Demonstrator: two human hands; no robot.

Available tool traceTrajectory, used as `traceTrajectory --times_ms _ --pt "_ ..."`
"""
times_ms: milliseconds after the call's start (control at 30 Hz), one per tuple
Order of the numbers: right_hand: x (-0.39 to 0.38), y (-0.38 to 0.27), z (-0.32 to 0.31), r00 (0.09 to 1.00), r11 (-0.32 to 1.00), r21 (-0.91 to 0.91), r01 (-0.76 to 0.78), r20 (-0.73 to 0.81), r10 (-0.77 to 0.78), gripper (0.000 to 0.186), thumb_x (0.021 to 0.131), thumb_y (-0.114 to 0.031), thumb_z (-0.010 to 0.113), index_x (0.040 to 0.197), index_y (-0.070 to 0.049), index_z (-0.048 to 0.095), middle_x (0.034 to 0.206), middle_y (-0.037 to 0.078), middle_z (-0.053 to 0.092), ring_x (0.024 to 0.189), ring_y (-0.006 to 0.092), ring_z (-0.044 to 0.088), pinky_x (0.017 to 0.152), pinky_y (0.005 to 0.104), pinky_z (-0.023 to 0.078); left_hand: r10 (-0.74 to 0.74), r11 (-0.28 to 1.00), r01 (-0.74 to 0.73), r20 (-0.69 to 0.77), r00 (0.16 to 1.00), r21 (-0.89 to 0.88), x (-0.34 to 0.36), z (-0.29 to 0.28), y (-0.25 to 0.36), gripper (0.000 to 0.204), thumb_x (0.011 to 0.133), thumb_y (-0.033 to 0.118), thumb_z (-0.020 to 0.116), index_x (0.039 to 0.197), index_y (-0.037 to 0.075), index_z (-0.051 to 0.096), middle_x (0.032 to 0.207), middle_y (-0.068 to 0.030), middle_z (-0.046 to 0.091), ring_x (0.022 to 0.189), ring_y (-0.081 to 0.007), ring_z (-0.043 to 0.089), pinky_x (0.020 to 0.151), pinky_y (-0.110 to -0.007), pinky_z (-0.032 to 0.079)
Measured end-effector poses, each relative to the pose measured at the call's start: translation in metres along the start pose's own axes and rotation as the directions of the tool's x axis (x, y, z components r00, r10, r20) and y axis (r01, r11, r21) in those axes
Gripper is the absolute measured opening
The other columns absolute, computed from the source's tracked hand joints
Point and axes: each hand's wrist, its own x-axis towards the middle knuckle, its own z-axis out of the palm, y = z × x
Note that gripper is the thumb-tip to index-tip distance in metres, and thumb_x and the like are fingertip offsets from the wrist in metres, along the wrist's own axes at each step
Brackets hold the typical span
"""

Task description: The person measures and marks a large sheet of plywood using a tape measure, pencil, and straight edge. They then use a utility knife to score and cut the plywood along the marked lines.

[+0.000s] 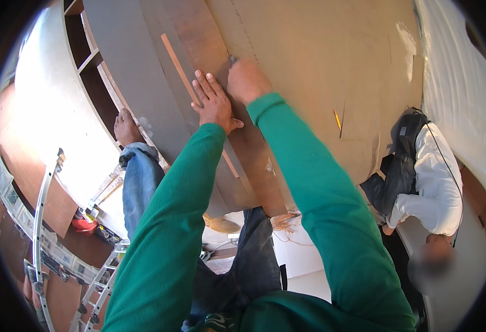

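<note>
My left hand [216,104] lies flat with fingers spread on a long brown board strip [201,33], its fingertips next to a thin orange-brown strip [178,65]. Just right of it, my right hand [247,82] is closed in a fist around a small dark tool [232,59]. Only the tool's tip shows, at the board strip's right edge; its kind is hidden by my fingers. Under both hands spreads a large tan sheet [304,61], with a grey board [135,50] along its left side. A yellow pencil [337,119] rests on the sheet, right of my forearm.
A bare foot [127,128] in blue jeans stands by the grey board's left edge, next to an open frame with dark gaps [102,91]. Ladders [96,290] stand lower left. A person in white [434,174] bends at the right. Coiled cord [287,221] lies below the sheet.
</note>
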Motion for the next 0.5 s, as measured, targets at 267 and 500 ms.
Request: traceTrajectory --times_ms 267,500 --pt "-0.145 0.044 0.046 0.961 0.968 0.07 -0.239 0.159 0.226 0.03 0.096 -0.013 0.053 0.114 0.011 0.058 0.106 0.035 0.069 0.101 0.0495 0.069 0.088 0.0555 0.056 -0.008 1.0 0.009 -0.038 0.999 0.009 0.002 0.011 -0.01 0.155 0.058 0.037 0.101 0.158 -0.011 -0.008 0.165 -0.0339 -0.019 0.156 -0.0506 -0.003 0.113 -0.071 0.034" --pt "-0.199 0.042 0.01 0.985 0.979 0.113 -0.17 0.035 0.167 0.031 0.105 -0.025 0.052 0.1 0.006 0.055 0.082 0.032 0.066 0.077 0.0476 0.068 0.067 0.0597 0.052 -0.019 1.0 0.019 0.012 1.0 -0.015 0.001 0.003 -0.008 0.157 0.058 0.039 0.101 0.158 -0.011 -0.009 0.166 -0.0335 -0.02 0.156 -0.0498 -0.005 0.115 -0.07 0.033"
